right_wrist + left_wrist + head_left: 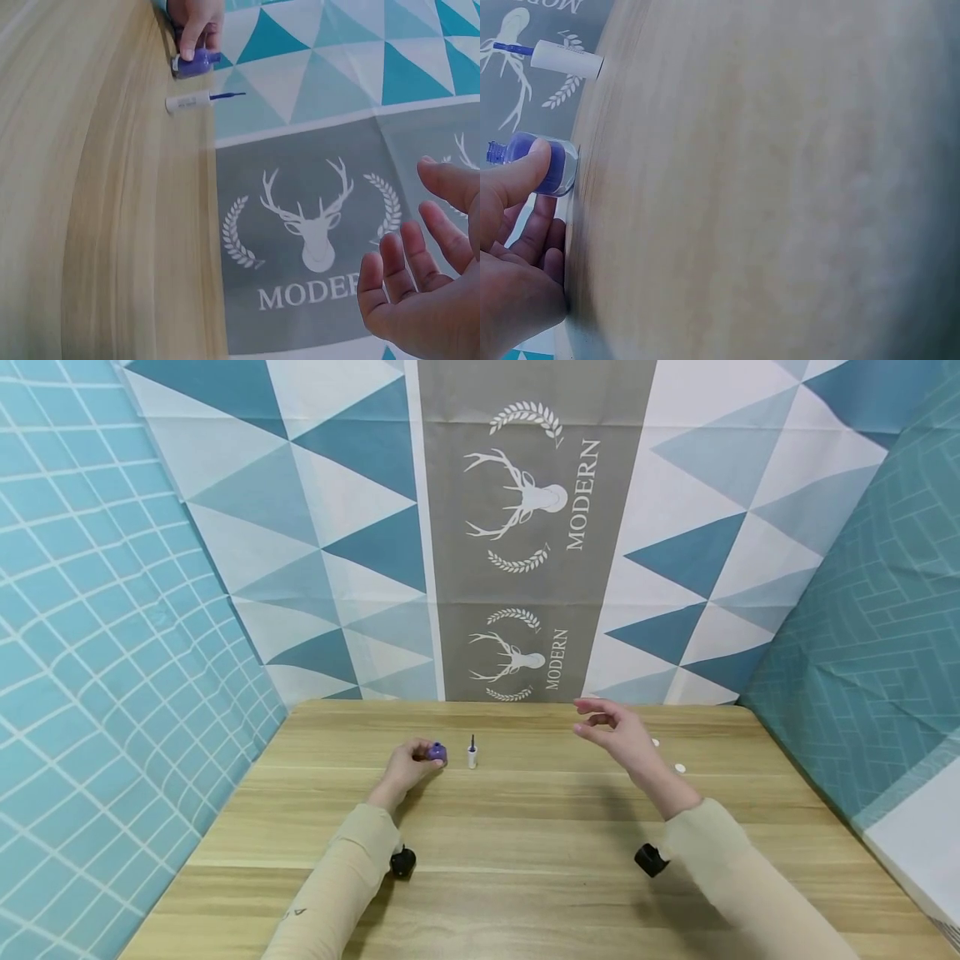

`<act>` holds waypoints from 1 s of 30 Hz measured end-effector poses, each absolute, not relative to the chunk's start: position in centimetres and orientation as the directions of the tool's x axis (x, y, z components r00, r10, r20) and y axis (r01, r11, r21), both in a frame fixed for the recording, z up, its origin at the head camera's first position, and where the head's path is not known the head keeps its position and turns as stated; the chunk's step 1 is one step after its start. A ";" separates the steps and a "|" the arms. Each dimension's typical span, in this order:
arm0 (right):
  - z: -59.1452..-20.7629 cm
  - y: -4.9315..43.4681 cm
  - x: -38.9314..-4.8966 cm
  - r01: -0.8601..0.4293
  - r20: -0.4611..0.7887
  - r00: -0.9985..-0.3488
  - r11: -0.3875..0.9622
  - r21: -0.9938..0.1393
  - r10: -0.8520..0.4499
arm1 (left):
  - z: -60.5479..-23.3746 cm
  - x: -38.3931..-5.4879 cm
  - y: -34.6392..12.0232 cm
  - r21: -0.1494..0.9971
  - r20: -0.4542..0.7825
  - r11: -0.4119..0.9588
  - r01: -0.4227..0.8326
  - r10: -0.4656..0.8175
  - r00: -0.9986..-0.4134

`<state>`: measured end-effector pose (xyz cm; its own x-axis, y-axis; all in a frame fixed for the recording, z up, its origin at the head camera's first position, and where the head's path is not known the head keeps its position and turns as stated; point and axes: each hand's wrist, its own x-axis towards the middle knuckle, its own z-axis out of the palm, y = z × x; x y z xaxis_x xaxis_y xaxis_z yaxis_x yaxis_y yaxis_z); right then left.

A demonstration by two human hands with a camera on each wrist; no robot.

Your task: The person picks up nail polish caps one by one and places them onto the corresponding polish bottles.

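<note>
My left hand (pixel 408 764) pinches a small glass bottle of purple nail polish (pixel 536 161) between thumb and fingers, its base at the tabletop. The bottle's neck is uncapped. To its right the white nail polish cap (pixel 472 757) stands on its flat end, with the purple-coated brush (pixel 227 95) pointing up. My right hand (pixel 618 735) is raised over the table to the right, fingers loosely bent and apart, holding nothing.
Two small white discs (pixel 679 768) lie on the wooden table (pixel 510 860) beyond my right wrist. Patterned cloth (pixel 525 527) hangs along the table's back edge, and tiled-pattern sheets (pixel 97 593) flank the sides. Black wrist cameras (pixel 402 862) are worn on both wrists.
</note>
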<state>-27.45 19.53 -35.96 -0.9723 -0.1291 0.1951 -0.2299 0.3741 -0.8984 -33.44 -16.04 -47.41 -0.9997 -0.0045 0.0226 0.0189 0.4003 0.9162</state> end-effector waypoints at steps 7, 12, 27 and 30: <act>-36.7 17.8 -28.3 -0.213 0.176 -0.973 0.293 -0.932 -0.146 | -47.4 -33.3 -16.0 0.915 0.024 0.403 0.018 -0.011 -1.000; -37.3 16.7 -28.8 -0.187 0.149 -0.976 0.261 -0.947 -0.161 | -47.2 -33.1 -16.0 0.912 0.026 0.409 0.019 -0.011 -1.000; -39.9 13.1 -30.6 -0.139 0.114 -0.982 0.157 -0.978 -0.153 | -47.2 -33.2 -16.0 0.917 0.029 0.398 0.023 -0.008 -1.000; -40.4 12.6 -30.8 -0.130 0.106 -0.982 0.150 -0.980 -0.157 | -47.2 -33.1 -16.0 0.920 0.023 0.392 0.017 -0.011 -1.000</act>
<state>-30.81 12.60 -40.36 -0.9818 -0.1575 0.1062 -0.1301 0.1501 -0.9801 -33.13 -15.96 -47.19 -0.9997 -0.0109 0.0232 0.0171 0.3921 0.9198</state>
